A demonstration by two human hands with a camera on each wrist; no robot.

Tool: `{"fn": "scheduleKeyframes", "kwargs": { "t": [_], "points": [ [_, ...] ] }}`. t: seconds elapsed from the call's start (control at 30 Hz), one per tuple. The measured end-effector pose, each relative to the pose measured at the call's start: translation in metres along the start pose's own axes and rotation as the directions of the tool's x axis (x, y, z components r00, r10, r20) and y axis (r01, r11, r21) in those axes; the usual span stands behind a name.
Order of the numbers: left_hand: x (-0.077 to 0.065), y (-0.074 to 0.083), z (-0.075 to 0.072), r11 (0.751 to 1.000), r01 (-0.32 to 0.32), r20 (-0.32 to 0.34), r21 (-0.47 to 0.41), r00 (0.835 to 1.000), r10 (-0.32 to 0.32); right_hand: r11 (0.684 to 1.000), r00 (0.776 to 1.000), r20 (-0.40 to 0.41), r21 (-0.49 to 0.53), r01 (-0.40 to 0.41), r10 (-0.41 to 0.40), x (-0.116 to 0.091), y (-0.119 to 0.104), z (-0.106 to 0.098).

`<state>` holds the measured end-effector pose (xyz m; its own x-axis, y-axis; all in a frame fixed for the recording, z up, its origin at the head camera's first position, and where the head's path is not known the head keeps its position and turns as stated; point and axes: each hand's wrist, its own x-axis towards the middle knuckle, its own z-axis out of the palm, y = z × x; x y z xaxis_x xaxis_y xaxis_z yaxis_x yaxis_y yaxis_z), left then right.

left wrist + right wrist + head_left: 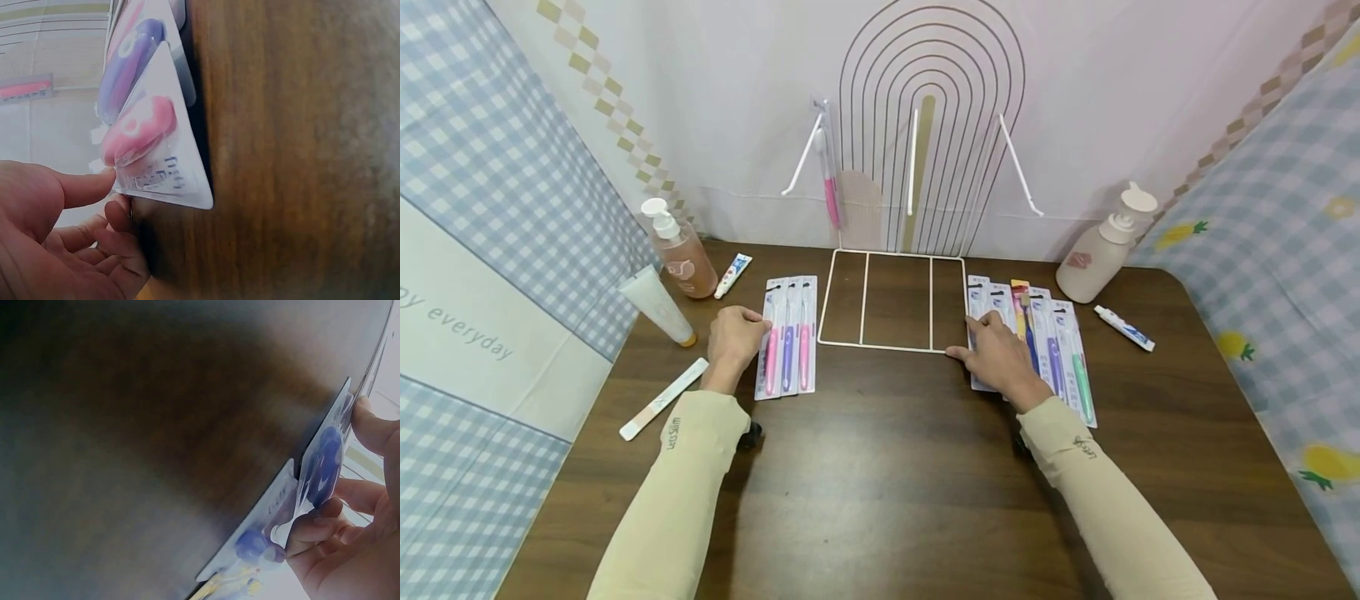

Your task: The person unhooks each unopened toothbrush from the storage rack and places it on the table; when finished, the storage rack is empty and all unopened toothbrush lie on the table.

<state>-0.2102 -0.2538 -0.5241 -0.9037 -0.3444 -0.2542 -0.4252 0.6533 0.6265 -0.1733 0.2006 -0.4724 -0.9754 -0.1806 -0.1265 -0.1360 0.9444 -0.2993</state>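
Observation:
On the table's left side, three packaged toothbrushes (787, 346) lie overlapping, two pink and one purple between them. My left hand (735, 337) pinches the outer edge of the leftmost pack, whose pink handle (140, 131) shows in the left wrist view. To the right lies a row of several packaged toothbrushes (1060, 358). Thumb and fingers of my right hand (1000, 354) hold the row's leftmost toothbrush pack (322, 462), with a blue-purple handle; the hand partly covers it in the head view. Another pink toothbrush pack (828, 179) hangs on the rack's left hook.
A white wire rack (891, 347) with three hooks stands between the rows. At left are a pump bottle (685, 258), a white tube (658, 307), a small toothpaste tube (733, 276) and a long narrow packet (662, 400). A white pump bottle (1093, 254) and another toothpaste tube (1124, 327) stand right.

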Motion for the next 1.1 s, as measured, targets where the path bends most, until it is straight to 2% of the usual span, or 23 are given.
{"fn": "scheduleKeyframes", "kwargs": {
  "t": [0.07, 0.23, 0.33, 0.43, 0.47, 0.5, 0.57, 0.67, 0.73, 0.87, 0.93, 0.97, 1.0, 1.03, 1.1],
  "points": [
    [-0.006, 0.007, -0.004, 1.000, -0.013, -0.008, 0.005, 1.000, 0.013, 1.000, 1.000, -0.003, 0.006, 0.001, -0.001, 0.000, 0.000, 0.000],
    [-0.033, 0.043, -0.022, 0.999, -0.043, -0.013, -0.021, 0.999, 0.043, 1.000, 1.000, -0.006, 0.014, -0.004, 0.004, -0.002, 0.003, 0.000],
    [-0.030, 0.059, -0.026, 0.996, -0.085, -0.039, -0.039, 0.996, 0.084, 1.000, 1.000, -0.006, 0.017, -0.008, 0.008, -0.002, 0.003, -0.001],
    [-0.010, 0.066, -0.022, 0.986, -0.149, -0.084, -0.078, 0.986, 0.142, 1.000, 1.000, -0.013, 0.019, -0.005, 0.006, -0.002, 0.003, -0.001],
    [-0.008, 0.072, -0.023, 0.981, -0.169, -0.092, -0.095, 0.983, 0.160, 1.000, 1.000, -0.014, 0.022, -0.003, 0.003, -0.002, 0.003, -0.001],
    [-0.011, 0.082, -0.026, 0.974, -0.188, -0.088, -0.123, 0.980, 0.178, 1.000, 1.000, -0.014, 0.022, -0.001, 0.001, -0.001, 0.002, -0.001],
    [-0.009, 0.096, -0.029, 0.960, -0.218, -0.103, -0.176, 0.974, 0.202, 1.000, 1.000, -0.013, 0.020, -0.001, 0.001, -0.001, 0.001, -0.001],
    [-0.020, 0.130, -0.039, 0.932, -0.248, -0.114, -0.263, 0.968, 0.226, 1.000, 1.000, -0.001, 0.020, -0.003, 0.003, 0.000, 0.000, -0.001],
    [-0.018, 0.149, -0.041, 0.910, -0.268, -0.142, -0.315, 0.962, 0.235, 1.000, 1.000, 0.008, 0.016, -0.005, 0.005, 0.000, 0.000, -0.002],
    [-0.007, 0.190, -0.038, 0.852, -0.312, -0.188, -0.420, 0.949, 0.254, 1.000, 1.000, 0.006, 0.013, -0.024, 0.024, -0.002, 0.005, -0.003],
    [0.001, 0.208, -0.037, 0.831, -0.332, -0.198, -0.446, 0.942, 0.270, 0.999, 1.000, -0.002, 0.010, -0.030, 0.030, -0.003, 0.006, -0.003],
    [0.020, 0.210, -0.035, 0.810, -0.339, -0.194, -0.479, 0.941, 0.279, 0.999, 0.999, -0.004, 0.008, -0.031, 0.031, -0.003, 0.007, -0.003],
    [0.027, 0.216, -0.035, 0.806, -0.348, -0.197, -0.478, 0.937, 0.287, 1.000, 1.000, -0.005, 0.006, -0.027, 0.027, -0.002, 0.006, -0.003],
    [0.034, 0.221, -0.036, 0.811, -0.353, -0.199, -0.466, 0.935, 0.292, 1.000, 1.000, -0.002, 0.006, -0.023, 0.023, -0.001, 0.006, -0.003],
    [0.061, 0.223, -0.036, 0.815, -0.362, -0.210, -0.453, 0.931, 0.297, 1.000, 1.000, 0.009, 0.010, -0.015, 0.015, 0.001, 0.003, -0.002]
  ]
}}
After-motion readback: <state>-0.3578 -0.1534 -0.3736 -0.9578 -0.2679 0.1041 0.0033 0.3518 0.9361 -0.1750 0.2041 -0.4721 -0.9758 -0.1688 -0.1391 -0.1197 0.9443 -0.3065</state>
